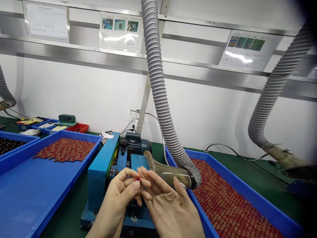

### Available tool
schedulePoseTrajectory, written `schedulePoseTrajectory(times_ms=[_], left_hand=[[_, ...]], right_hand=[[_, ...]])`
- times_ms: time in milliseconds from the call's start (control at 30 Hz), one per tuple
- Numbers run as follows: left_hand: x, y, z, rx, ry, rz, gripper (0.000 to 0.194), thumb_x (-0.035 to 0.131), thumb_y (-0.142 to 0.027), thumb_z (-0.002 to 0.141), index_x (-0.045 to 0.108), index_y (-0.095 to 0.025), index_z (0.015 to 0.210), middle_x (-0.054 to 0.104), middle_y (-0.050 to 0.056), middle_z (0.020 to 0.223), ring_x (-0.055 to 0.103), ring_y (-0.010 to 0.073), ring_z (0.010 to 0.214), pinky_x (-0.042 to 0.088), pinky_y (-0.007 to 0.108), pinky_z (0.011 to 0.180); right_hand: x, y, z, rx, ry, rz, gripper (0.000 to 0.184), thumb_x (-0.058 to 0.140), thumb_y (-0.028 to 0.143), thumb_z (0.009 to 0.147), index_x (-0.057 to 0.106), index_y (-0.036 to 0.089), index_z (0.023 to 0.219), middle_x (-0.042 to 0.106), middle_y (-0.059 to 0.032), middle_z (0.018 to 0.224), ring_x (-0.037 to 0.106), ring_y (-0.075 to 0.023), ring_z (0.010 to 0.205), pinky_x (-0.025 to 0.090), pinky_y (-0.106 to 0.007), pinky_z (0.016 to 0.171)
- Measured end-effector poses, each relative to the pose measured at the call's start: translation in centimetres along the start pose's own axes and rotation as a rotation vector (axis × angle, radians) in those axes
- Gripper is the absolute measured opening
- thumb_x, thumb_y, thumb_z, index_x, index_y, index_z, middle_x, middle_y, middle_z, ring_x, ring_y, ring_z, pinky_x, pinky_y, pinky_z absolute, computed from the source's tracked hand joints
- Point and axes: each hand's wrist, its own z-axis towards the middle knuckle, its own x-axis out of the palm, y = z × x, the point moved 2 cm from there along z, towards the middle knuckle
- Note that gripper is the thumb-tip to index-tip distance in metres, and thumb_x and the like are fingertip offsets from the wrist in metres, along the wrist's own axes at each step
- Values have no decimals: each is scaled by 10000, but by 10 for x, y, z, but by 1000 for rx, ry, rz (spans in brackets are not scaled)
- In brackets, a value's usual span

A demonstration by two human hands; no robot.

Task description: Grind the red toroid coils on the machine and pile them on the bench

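Handling of a small wound ring at a bench, with the blue machine as our landmark. We judge the work to be partway through, with one piece in hand: to the left of the machine, a blue tray bears a patch of red rings gathered toward its far end, while to the right of the machine a second blue tray is thickly covered with similar rings. If one tray is for finished pieces and the other for those left to do, many remain on one side or the other; we cannot tell which, since the rings are too small to compare. The small red ring is held up in front of the machine, apart from both trays. We see the left hand pinching it between thumb and forefinger, the remaining fingers loosely curled. The right hand, also before the machine, is spread with its palm turned up and its thumb well apart from the fingers; its fingertips reach close beside the ring, but we cannot tell whether they touch it, and we see nothing resting on the palm. Above the machine hangs a grey hose, ending in a brownish nozzle at the machine's right side
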Motion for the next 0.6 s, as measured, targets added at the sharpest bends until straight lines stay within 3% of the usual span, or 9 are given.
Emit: schedulePoseTrajectory(times_ms=[200,300,433,533,600], left_hand=[[-1,1,2,8,10,-7,317,788,-417,744,636,-170,874,713,32,809,614,101,629,444,193,592],[-2,3,2,-18,46,28,317,769,-440,756,639,-158,825,711,35,765,622,107,606,435,197,582],[4,3,2,-84,142,52,332,783,-445,735,635,-151,777,702,24,679,629,112,565,427,196,562],[8,-2,-4,-90,174,-36,285,789,-430,737,665,-179,792,729,26,720,644,116,622,462,196,594],[4,-5,-15,-66,172,-111,265,779,-469,733,684,-226,777,760,36,845,680,164,773,514,245,689]], right_hand=[[2,1,0,16,6,9,434,625,462,888,758,86,1060,715,-134,1176,646,-208,1122,476,-243,979],[2,-2,-1,-71,-48,-154,332,691,422,853,788,135,989,775,-104,1025,690,-211,944,552,-246,813],[2,0,-5,-246,-203,-460,230,818,326,761,787,189,943,745,-46,896,659,-176,756,544,-216,625],[1,4,-3,-206,-185,-399,283,767,403,804,776,197,998,755,-60,944,675,-190,792,559,-244,665],[0,8,-1,-153,-158,-304,366,706,471,839,762,184,1059,764,-84,1037,688,-207,894,566,-267,762]])
